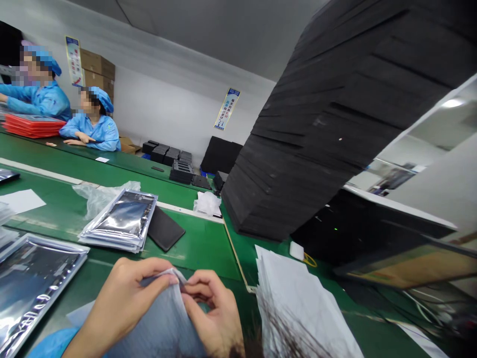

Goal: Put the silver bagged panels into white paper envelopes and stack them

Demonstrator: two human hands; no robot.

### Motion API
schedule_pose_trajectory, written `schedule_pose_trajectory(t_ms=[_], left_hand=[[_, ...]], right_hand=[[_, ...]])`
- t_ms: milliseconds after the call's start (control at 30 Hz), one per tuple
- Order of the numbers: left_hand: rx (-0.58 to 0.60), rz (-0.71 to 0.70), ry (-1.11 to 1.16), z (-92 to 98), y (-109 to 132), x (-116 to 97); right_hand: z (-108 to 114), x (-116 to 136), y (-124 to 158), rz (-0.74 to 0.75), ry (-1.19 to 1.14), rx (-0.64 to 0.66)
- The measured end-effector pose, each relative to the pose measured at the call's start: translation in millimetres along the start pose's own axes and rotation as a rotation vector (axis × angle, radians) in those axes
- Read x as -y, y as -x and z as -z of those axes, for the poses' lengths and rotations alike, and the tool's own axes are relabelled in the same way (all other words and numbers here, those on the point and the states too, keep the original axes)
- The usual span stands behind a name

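Close in front of me, both hands pinch the upper edge of a thin, pale grey-blue bag or sheet; I cannot tell which it is. My left hand grips its edge between thumb and fingers. Just beside it, my right hand closes on the same edge from the right. Hair hangs across the bottom of the view. At the left lie flat silvery see-through packages with dark contents. Beyond my hands sits a stack of similar packages, with a dark flat pad against its right side.
A stack of pale sheets or bags lies at the right. Behind it rises a tall leaning pile of black foam sheets, near a monitor. Crumpled clear plastic lies past the packages. Two people in blue sit across the green bench.
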State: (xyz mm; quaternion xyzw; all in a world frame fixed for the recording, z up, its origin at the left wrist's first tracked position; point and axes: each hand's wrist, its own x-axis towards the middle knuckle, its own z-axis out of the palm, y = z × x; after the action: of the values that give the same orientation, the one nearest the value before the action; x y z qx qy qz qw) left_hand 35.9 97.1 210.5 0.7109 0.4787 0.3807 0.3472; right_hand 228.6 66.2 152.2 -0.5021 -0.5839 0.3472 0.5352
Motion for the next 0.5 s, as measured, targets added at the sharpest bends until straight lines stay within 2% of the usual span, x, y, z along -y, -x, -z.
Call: schedule_pose_trajectory(t_ms=[167, 267, 333, 500], left_hand=[[0.052, 0.057, 0.054, 6.2, -2, -2], [0.101, 0.114, 0.077, 10.9, -4, -4], [0.109, 0.142, 0.092, 12.6, -5, -4], [0.073, 0.101, 0.119, 7.1, 1, -1]], right_hand=[[3, -2, 3, 0.097, 0.126, 0.023], [7, 6, 4, 0.237, 0.193, 0.009], [11, 12, 4, 0.315, 0.283, 0.051], [14, 19, 4, 0.312, 0.399, 0.166]])
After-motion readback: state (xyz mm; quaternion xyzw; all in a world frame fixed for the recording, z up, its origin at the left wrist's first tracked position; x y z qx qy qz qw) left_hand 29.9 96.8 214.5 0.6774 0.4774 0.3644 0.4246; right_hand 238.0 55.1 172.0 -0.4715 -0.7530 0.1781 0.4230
